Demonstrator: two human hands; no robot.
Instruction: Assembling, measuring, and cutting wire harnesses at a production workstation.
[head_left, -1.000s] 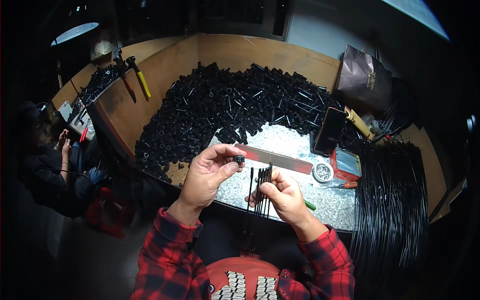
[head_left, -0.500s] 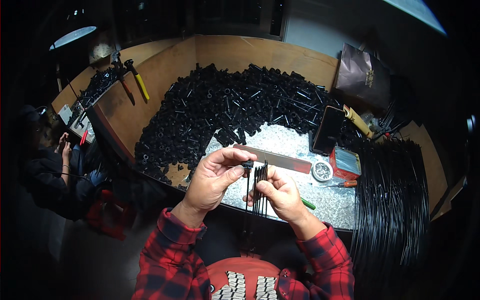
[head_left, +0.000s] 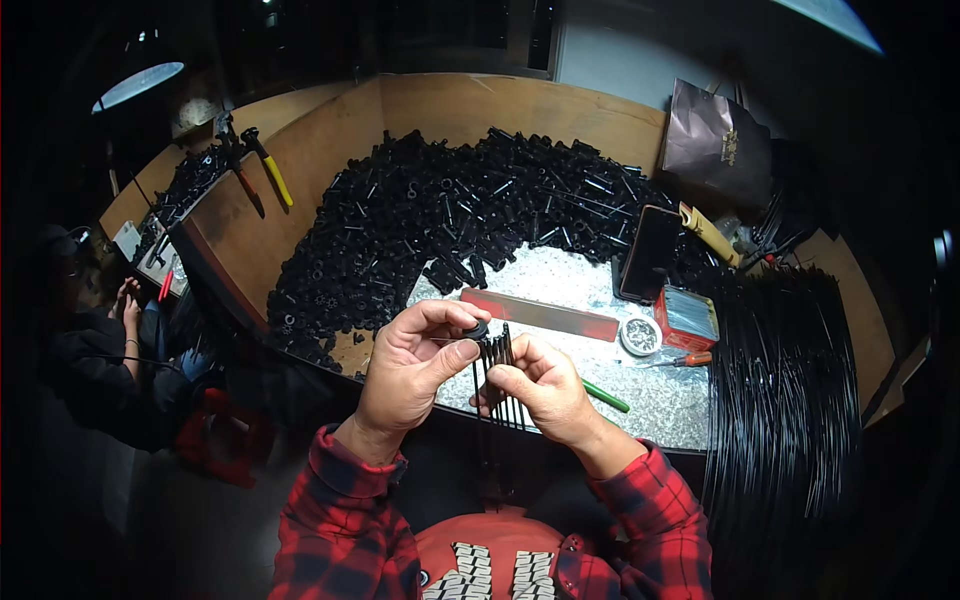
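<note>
My left hand (head_left: 415,365) pinches a small round black part (head_left: 477,328) between thumb and fingers. My right hand (head_left: 545,385) grips a bunch of thin black rods (head_left: 497,385) that stand upright and hang down toward my lap. The small part sits right at the top ends of the rods, touching them. Both hands are close together over the near edge of the speckled work surface (head_left: 560,280). Red plaid sleeves cover both forearms.
A big heap of black parts (head_left: 450,215) fills the wooden bin behind. A long red bar (head_left: 540,313), a small round tin (head_left: 640,336), a red box (head_left: 686,316), a green pen (head_left: 605,396) lie nearby. Black rod bundles (head_left: 780,390) lie right. A person (head_left: 90,340) sits left.
My left hand has brought the small black part down and right onto the tops of the rods. My right hand has stayed about where it was, holding the rods.
</note>
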